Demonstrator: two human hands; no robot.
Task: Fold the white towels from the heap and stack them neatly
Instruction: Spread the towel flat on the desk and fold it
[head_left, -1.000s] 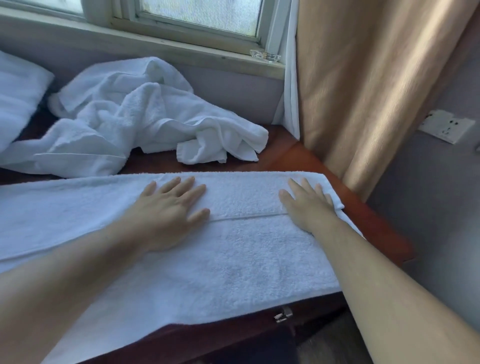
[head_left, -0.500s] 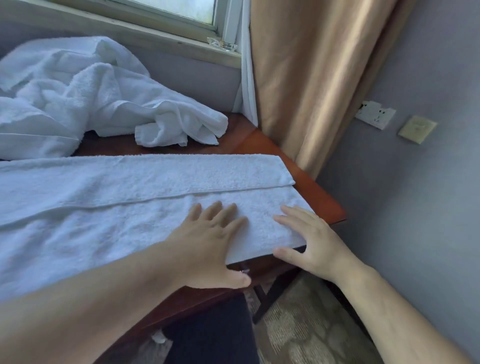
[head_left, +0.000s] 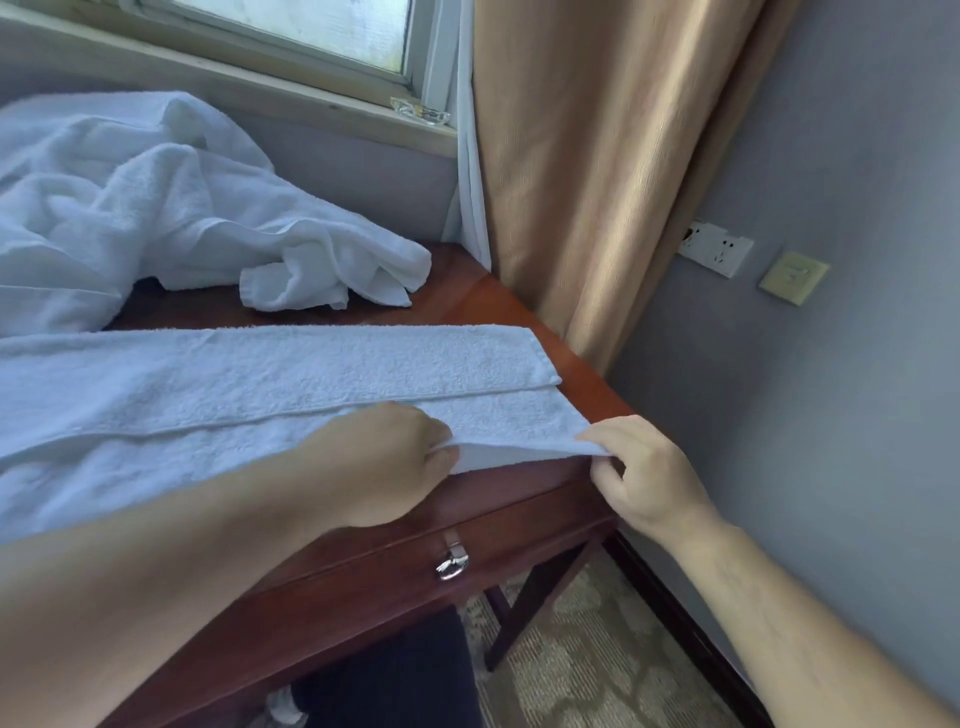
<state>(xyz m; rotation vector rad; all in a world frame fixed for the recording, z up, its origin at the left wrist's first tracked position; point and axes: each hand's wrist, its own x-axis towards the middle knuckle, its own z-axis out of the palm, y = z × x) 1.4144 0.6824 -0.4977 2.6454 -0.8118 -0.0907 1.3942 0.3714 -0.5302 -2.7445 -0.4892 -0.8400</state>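
Observation:
A long white towel (head_left: 270, 384) lies flat across the wooden table (head_left: 524, 332), its far edge folded over toward me along a lengthwise seam. My left hand (head_left: 384, 457) pinches the towel's near hem close to its right end. My right hand (head_left: 639, 467) pinches the near right corner at the table's edge, and the hem between the two hands is lifted slightly off the wood. Behind the flat towel sits the heap of crumpled white towels (head_left: 171, 218), against the wall under the window.
A tan curtain (head_left: 597, 171) hangs right of the table's far corner. A grey wall (head_left: 841, 415) with a socket plate (head_left: 716, 248) runs close along the right. A drawer with a metal ring pull (head_left: 452, 564) is in the table front. Patterned carpet (head_left: 587, 649) lies below.
Both hands lay flat on the towel before, sliding to its near right end. Now their fingers have curled onto the near hem and raised it a little.

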